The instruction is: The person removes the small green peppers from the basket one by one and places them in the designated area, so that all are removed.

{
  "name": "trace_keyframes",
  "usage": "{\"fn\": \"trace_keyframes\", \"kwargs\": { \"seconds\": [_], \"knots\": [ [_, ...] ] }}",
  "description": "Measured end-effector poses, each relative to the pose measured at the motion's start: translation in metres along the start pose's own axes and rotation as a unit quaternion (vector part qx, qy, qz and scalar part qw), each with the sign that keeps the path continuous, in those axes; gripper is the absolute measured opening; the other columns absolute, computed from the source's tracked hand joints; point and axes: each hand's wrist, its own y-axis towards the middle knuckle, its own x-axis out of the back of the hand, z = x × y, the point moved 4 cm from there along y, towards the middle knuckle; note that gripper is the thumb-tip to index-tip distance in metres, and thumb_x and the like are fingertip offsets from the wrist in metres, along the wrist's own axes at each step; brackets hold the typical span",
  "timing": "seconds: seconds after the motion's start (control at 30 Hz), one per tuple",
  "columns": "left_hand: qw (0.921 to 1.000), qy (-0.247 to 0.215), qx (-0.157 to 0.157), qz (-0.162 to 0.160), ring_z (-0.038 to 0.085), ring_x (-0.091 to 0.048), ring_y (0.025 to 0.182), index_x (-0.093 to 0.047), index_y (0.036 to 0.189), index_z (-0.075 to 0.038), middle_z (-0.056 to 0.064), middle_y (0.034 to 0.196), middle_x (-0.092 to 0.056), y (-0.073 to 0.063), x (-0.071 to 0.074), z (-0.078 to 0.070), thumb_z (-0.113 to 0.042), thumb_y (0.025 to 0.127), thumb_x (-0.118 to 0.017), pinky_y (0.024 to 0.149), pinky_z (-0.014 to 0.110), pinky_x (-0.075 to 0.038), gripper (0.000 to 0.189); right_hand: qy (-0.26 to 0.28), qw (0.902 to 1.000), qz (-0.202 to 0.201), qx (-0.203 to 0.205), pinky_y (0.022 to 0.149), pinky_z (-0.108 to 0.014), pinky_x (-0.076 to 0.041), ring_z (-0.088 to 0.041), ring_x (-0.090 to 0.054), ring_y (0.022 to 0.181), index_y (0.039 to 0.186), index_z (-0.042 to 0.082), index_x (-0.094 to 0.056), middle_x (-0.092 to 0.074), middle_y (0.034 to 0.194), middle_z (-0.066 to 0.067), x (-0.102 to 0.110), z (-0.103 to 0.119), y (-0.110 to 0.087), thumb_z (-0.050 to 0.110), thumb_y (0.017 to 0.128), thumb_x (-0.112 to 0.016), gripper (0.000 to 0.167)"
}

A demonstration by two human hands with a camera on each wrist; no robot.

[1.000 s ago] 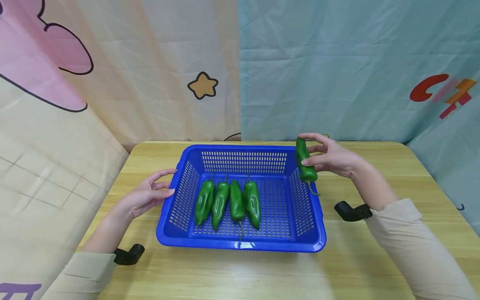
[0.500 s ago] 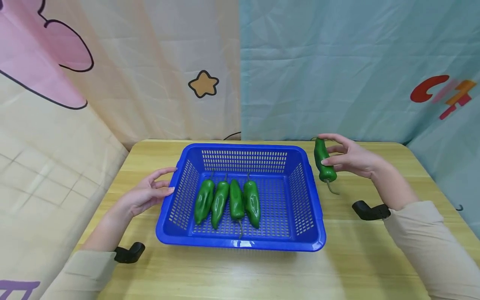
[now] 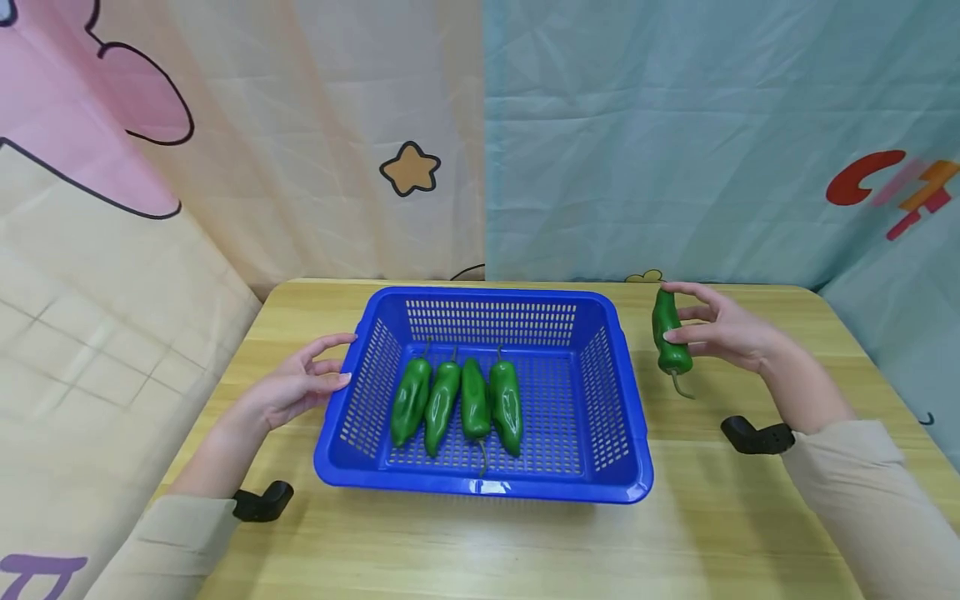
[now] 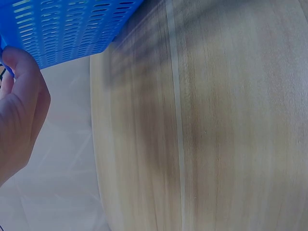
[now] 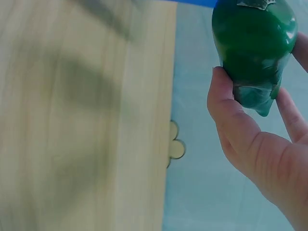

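A green pepper (image 3: 664, 329) is pinched between the thumb and fingers of my right hand (image 3: 723, 329), to the right of the blue basket (image 3: 491, 490). Its stem hangs toward me. In the right wrist view the same green pepper (image 5: 255, 43) fills the space between thumb and fingers. My left hand (image 3: 296, 387) holds the basket's left rim; seen from the left wrist, the thumb of that hand (image 4: 21, 106) lies against the rim and the other fingers are mostly hidden. Several more green peppers (image 3: 443, 407) lie side by side in the basket's left and middle part.
The basket stands on a light wooden table (image 3: 480, 550). Behind the table's far edge hangs a printed curtain (image 3: 660, 142), with another printed sheet (image 3: 90, 333) along the left. Black camera mounts (image 3: 757, 435) sit at both wrists.
My right hand has carried the pepper rightward, from over the basket's right rim to beyond it, then slightly lower. My left hand and the basket stay where they were.
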Motion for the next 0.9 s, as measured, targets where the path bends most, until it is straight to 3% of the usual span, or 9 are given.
{"fn": "trace_keyframes", "kwargs": {
  "seconds": [0.27, 0.9],
  "knots": [
    [1.0000, -0.008, -0.004, 0.004, 0.022, -0.066, 0.085, -0.036, 0.129, -0.019, 0.008, 0.098, -0.064, -0.001, -0.001, 0.000, 0.005, 0.090, -0.054, 0.076, 0.036, -0.055, 0.049, 0.003, 0.9999, -0.010, 0.004, 0.076, -0.041, -0.054, -0.023, -0.062, 0.088, 0.138, 0.025, -0.027, -0.030, 0.122, -0.023, 0.007, -0.018, 0.004, -0.004, 0.086, -0.060, 0.068],
    [0.9999, -0.011, -0.004, 0.003, 0.021, -0.066, 0.084, -0.036, 0.130, -0.019, 0.008, 0.097, -0.064, 0.000, 0.001, 0.003, 0.005, 0.090, -0.055, 0.077, 0.035, -0.055, 0.050, 0.015, 0.9993, -0.034, 0.005, 0.075, -0.041, -0.054, -0.020, -0.062, 0.087, 0.143, 0.019, -0.021, -0.021, 0.129, -0.028, 0.016, -0.058, 0.020, -0.004, 0.087, -0.059, 0.071]
  ]
}}
